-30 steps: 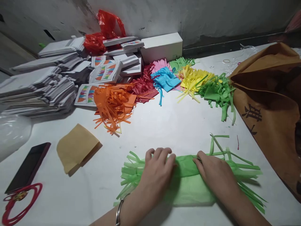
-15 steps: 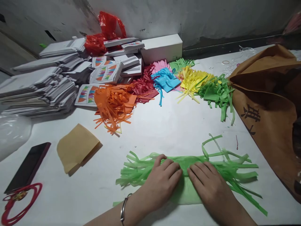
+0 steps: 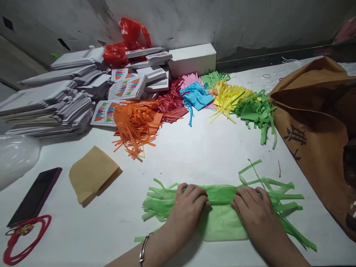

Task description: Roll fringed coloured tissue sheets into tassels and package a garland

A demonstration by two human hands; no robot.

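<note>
A sheet of green tissue paper (image 3: 225,222) lies flat on the white table, its two ends cut into long fringe strips. Its far edge is folded over into a darker green band. On the left part of that band my left hand (image 3: 187,207), with a silver bracelet at the wrist, has its fingers curled over the paper. My right hand (image 3: 254,211) grips the band's right part in the same way, thumb hidden below the fingers. A short stretch of band shows between the hands. Fringe strips spread out past both hands.
Fringed paper bundles in orange (image 3: 136,122), blue (image 3: 196,94), yellow (image 3: 228,94) and green (image 3: 257,109) line the back. Stacked white cards (image 3: 55,107) stand left. Brown paper (image 3: 93,174) and a phone (image 3: 35,196) lie left; a brown bag (image 3: 314,129) sits right.
My hands have moved apart along the folded band, the left one leftward and the right one rightward. More of the band shows between them.
</note>
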